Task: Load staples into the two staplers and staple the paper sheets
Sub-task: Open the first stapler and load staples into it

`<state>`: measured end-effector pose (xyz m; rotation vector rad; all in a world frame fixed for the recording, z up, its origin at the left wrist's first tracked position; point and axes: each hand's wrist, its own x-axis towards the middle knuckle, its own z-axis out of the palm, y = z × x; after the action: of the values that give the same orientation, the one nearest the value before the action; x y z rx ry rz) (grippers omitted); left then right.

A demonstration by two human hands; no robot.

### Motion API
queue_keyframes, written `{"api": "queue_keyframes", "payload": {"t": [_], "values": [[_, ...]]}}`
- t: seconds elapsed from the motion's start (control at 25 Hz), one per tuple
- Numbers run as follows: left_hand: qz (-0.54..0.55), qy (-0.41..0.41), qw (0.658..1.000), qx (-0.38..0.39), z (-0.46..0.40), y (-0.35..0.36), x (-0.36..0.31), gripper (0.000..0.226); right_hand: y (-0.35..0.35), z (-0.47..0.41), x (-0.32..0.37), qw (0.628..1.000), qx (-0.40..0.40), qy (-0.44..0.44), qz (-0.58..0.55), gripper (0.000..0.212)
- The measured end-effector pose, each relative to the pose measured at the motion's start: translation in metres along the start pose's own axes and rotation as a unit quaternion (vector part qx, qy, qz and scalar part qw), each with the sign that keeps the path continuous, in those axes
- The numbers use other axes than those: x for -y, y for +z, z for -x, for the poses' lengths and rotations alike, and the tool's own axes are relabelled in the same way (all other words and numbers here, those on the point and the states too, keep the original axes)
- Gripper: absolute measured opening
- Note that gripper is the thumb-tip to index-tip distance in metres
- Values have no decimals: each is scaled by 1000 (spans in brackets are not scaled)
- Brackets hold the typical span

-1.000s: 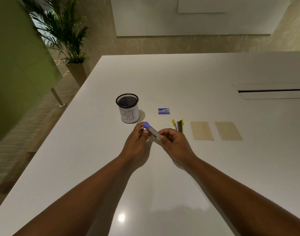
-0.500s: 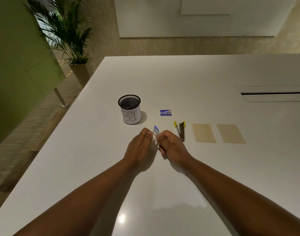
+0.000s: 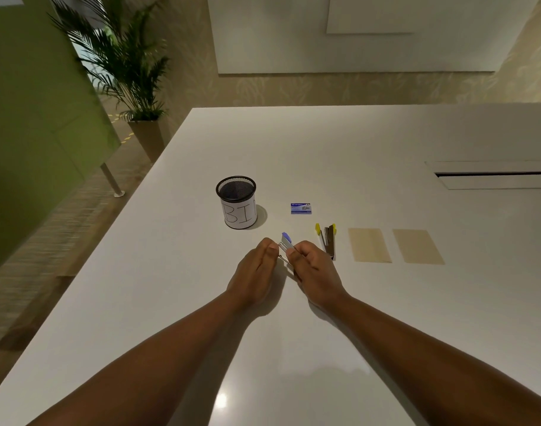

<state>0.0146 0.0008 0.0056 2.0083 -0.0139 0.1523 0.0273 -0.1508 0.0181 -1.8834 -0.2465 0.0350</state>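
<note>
Shifted since the earlier frame: small blue-tipped metal stapler (image 3: pixel 286 245), now tilted steeper above the white table (image 3: pixel 386 302), pinched by left hand (image 3: pixel 255 273) and right hand (image 3: pixel 314 269), apparently mid-loading; next, seating staples from the blue box (image 3: pixel 301 208).

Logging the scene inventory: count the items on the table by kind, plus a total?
Staplers: 2, the blue stapler held by both hands, the yellow stapler lying open
Paper sheets: 2, left sheet, right sheet
Staple box: 1
Mesh cup labelled BIN: 1
Total: 6
</note>
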Motion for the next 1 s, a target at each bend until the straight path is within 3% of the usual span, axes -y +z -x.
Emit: {"api": "queue_keyframes", "payload": {"t": [0.16, 0.32, 0.52, 0.72, 0.84, 0.92, 1.0], "values": [[11, 12, 1000, -9, 2, -1, -6, 35, -1, 0, -1, 1000, -3, -6, 11, 29], [0, 38, 999, -15, 4, -2, -4, 40, -2, -2, 0, 996, -49, 36, -64, 30], [-5, 53, 999, -5, 1, -2, -1, 41, -1, -1, 2, 995, -40, 24, -83, 28], [55, 63, 996, -9, -8, -5, 5, 32, 1, 3, -1, 994, -52, 8, -99, 19], [146, -6, 989, -14, -14, -7, 6, 23, 2, 7, -5, 998, -64, -17, -19, 22], [140, -22, 989, -33, -16, -9, 7, 20, 2, 10, -8, 993, -83, -50, 70, 28], [112, -22, 992, -45, -18, -10, 6, 18, 1, 14, -10, 984, -111, -76, 114, 20]]}}
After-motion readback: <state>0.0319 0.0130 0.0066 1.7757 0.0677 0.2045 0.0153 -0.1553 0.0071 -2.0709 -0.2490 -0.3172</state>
